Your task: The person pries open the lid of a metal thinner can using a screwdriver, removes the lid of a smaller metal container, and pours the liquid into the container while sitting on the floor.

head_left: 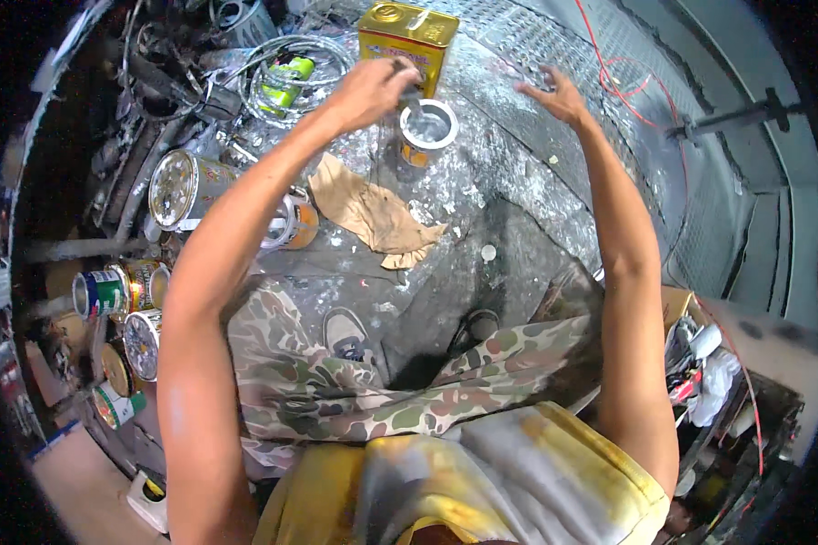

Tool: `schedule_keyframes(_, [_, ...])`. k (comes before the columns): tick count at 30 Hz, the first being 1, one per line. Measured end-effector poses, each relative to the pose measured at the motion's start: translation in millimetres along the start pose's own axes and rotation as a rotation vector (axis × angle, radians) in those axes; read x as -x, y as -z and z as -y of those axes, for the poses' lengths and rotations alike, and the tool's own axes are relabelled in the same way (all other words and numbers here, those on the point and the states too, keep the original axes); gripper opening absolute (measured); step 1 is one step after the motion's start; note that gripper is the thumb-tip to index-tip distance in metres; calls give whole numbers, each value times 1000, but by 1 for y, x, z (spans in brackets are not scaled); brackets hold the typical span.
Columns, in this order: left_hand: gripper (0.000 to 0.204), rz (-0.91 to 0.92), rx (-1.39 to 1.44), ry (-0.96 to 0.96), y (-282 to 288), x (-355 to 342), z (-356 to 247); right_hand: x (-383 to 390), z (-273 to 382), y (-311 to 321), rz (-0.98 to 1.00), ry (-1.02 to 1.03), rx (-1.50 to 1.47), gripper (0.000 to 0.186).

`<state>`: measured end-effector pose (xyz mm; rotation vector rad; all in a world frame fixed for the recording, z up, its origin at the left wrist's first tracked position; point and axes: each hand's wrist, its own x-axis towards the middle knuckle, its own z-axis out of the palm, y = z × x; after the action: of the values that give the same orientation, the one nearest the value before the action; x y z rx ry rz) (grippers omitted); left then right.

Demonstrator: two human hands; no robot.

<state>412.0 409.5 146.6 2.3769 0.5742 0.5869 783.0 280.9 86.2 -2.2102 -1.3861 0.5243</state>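
My left hand [379,89] is above the left rim of a small open can [415,156], in front of a yellow-gold rectangular tin [407,31]. Its fingers are curled together. Something small and dark shows below the fingertips, too blurred to name. The small can stands upright, with a white rim and grey material inside. Off to the right, my right hand [557,94] hangs in the air with thumb and fingers apart, holding nothing. A crumpled brown paper sheet [373,211] lies on the stained floor between the can and my feet.
Paint cans crowd the left: a large splattered can [180,189], an orange-labelled can [297,223] and several smaller ones. A coiled cable [297,65] surrounds a green object at the upper left. A red hose [606,80] runs down the right beside a metal frame [745,116].
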Motion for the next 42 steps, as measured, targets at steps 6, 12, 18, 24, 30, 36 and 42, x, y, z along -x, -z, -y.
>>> schedule_keyframes(6, [40, 9, 131, 119, 61, 11, -45, 17, -106, -5, -13, -7, 324, 93])
schedule_keyframes(12, [35, -17, 157, -5, 99, 20, -80, 24, -93, -1, 78, 76, 498, 79])
schedule_keyframes(18, [39, -48, 200, 27, 120, 23, -92, 23, -76, -2, 88, 93, 509, 77])
schedule_keyframes(24, [38, -50, 203, 71, 131, 23, -93, 21, -80, -1, 103, 110, 458, 76])
schedule_keyframes(30, [38, -21, 219, 42, 124, 15, -84, 25, -84, 3, 150, 21, 403, 76])
schedule_keyframes(36, [35, 81, -68, 73, 60, -4, -67, 33, -87, -5, 151, 82, 532, 72])
schedule_keyframes(42, [41, 183, -286, -33, -16, -29, -21, 29, -106, -9, 249, 42, 431, 70])
